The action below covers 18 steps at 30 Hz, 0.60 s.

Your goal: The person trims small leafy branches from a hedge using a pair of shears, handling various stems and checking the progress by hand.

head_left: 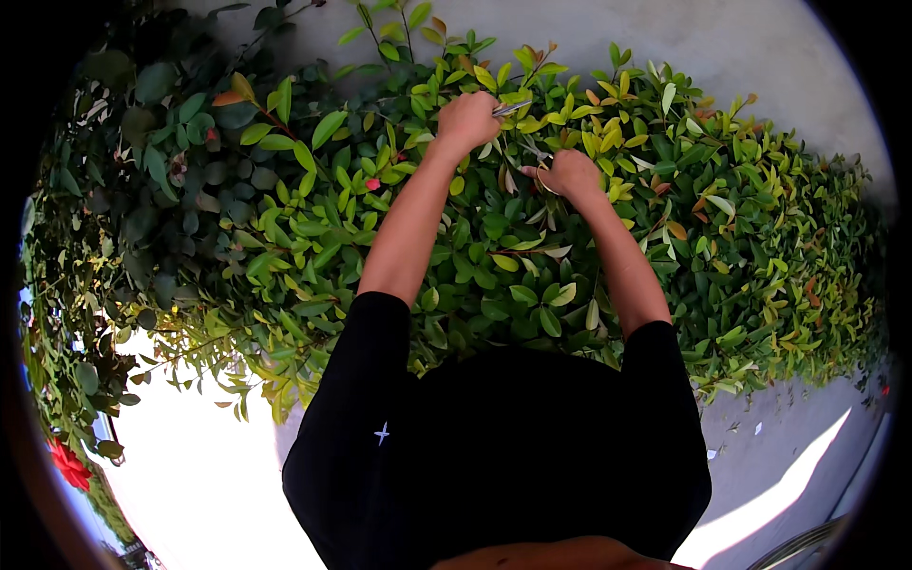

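Note:
Both my arms reach over a leafy green hedge. My left hand is closed at the hedge's upper part, and a thin silver metal tool sticks out of it toward the right. Its kind is not clear. Lower and to the right, my right hand is closed on a pair of scissors. Their short blades point up and left into the leaves, and a gold-toned handle loop shows by the fingers. Leaves and stems fill the small gap between the hands.
A pale grey wall stands behind the hedge. Darker, larger-leaved shrubs crowd the left side, with a red flower at the lower left. Small pale scraps lie on the paving at the right, near a coiled hose or cable.

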{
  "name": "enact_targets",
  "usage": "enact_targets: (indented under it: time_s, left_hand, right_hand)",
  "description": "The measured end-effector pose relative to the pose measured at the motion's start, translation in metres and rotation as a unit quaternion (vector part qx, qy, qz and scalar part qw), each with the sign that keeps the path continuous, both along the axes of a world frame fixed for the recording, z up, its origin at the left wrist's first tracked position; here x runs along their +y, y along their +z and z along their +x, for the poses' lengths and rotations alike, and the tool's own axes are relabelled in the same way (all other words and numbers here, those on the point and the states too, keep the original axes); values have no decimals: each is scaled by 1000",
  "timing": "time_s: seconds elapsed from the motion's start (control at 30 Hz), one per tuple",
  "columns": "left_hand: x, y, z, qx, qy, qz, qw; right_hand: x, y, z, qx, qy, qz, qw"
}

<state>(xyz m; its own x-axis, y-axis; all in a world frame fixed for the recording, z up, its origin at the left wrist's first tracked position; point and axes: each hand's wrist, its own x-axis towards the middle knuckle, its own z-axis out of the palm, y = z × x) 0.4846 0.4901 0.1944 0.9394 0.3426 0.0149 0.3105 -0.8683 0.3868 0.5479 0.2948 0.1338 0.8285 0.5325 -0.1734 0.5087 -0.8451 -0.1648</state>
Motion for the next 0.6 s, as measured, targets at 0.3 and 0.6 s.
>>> enact_targets:
  time_s: [0.3,0.6]
  left_hand:
    - [-3,0,-7,-3,33,-1,999]
    - [-63,-2,41,-21,-69,-47,996]
  right_hand:
    - [-10,-11,-18,-35,14,88,995]
    - [-83,28,-21,4,-40,-83,996]
